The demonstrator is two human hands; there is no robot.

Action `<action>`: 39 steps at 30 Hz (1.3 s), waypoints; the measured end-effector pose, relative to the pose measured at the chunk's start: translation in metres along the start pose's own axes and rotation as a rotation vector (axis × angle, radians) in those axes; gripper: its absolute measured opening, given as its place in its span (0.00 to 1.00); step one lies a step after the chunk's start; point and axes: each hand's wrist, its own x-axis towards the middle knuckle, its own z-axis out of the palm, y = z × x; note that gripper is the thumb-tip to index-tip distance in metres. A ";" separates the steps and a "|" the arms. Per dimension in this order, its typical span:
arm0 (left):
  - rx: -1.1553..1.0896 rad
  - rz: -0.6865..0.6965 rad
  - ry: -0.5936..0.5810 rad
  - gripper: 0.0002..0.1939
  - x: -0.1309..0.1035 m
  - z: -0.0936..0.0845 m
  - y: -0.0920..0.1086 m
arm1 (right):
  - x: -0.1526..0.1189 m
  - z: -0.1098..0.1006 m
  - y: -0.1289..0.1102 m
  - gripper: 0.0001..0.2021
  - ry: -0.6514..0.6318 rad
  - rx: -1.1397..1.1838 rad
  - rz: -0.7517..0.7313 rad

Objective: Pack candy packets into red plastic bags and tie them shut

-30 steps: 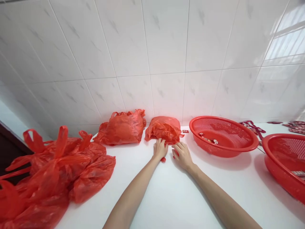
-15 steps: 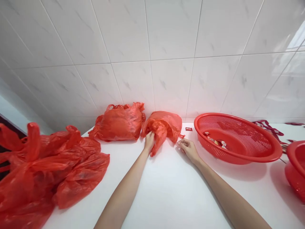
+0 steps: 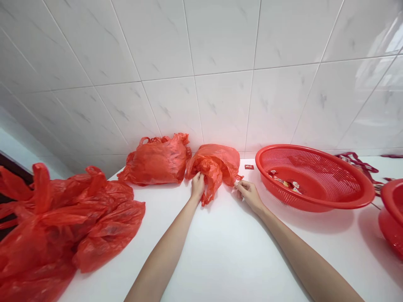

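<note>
A red plastic bag (image 3: 222, 157) lies bunched against the tiled wall, with something bulky inside that I cannot make out. My left hand (image 3: 198, 186) is closed on the bag's gathered left side, fingers partly hidden in its folds. At the right corner of the same bag, my right hand (image 3: 248, 193) pinches the thin twisted end of the plastic. Just left of this bag sits another filled red plastic bag (image 3: 155, 161). A small red packet (image 3: 249, 167) lies on the white table behind my right hand.
A large red plastic basket (image 3: 315, 201) with a few small wrapped pieces (image 3: 288, 183) stands to the right, near a second red basin (image 3: 393, 214). Dark red straps (image 3: 359, 163) lie behind it. More red plastic bags (image 3: 69, 222) are heaped at the left.
The view has shifted slightly. The bag's loose front flap is somewhat more gathered and spread near my left hand. My right hand's fingers have closed on the bag's right corner.
</note>
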 end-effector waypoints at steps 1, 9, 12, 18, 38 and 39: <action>0.036 0.009 0.007 0.14 -0.002 0.000 0.000 | -0.001 0.000 0.000 0.27 0.010 -0.013 -0.010; 0.309 0.162 -0.063 0.10 -0.033 0.006 0.008 | -0.021 0.011 -0.008 0.22 0.139 -0.199 -0.174; 0.365 0.251 -0.140 0.08 -0.053 0.008 0.013 | -0.030 0.021 -0.007 0.26 0.110 -0.412 -0.244; 0.408 0.369 -0.180 0.11 -0.083 -0.004 0.013 | -0.033 0.022 0.002 0.19 0.156 -0.503 -0.212; 0.251 0.566 -0.029 0.05 -0.096 -0.016 0.028 | -0.037 -0.016 -0.043 0.14 0.432 -0.434 -0.287; 0.245 0.560 -0.033 0.04 -0.096 -0.016 0.029 | -0.040 -0.014 -0.048 0.14 0.422 -0.453 -0.319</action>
